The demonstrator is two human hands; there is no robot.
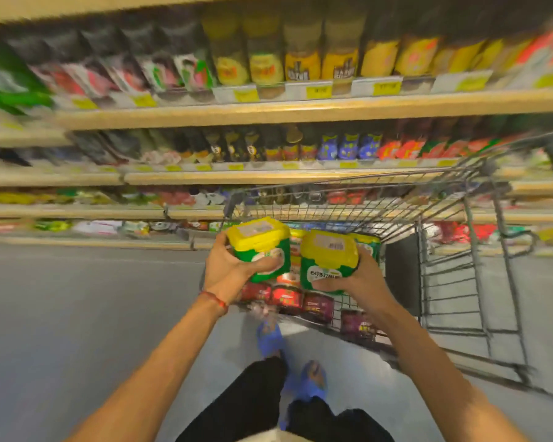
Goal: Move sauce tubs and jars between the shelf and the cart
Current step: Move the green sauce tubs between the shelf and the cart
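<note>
Left tub [261, 244] and right tub [328, 263], both green sauce tubs with yellow lids, are held side by side just below the centre of the frame. They are close together, above the near end of the cart [348, 202], clear of the load beneath them.

They look like stiff moulded plastic with squared sides and press-on lids. Filled with paste, they are probably dense for their size, so each is a firm one-handed load rather than a light one. The glossy label wrap may be slick, and a lid could pop if it took the weight. The safer hold is therefore on the body, under the lid's overhang, with fingers beneath the lower edge. The jars [286, 298] lying in the cart below them seem to be glass. Set the tubs down rather than drop them.

The left hand [230, 269] grasps the left tub from its left side, fingers wrapped across the lower front face and thumb up near the lid edge. The right hand [361, 282] clasps the right tub from the right, with fingertips curled under its front bottom edge. Both forearms reach forward from the lower corners of the frame, wrists roughly level, with a red thread [214, 299] round the left wrist. The shelf [268, 177] runs across the upper half, blurred, with its stock too smeared to read.
</note>
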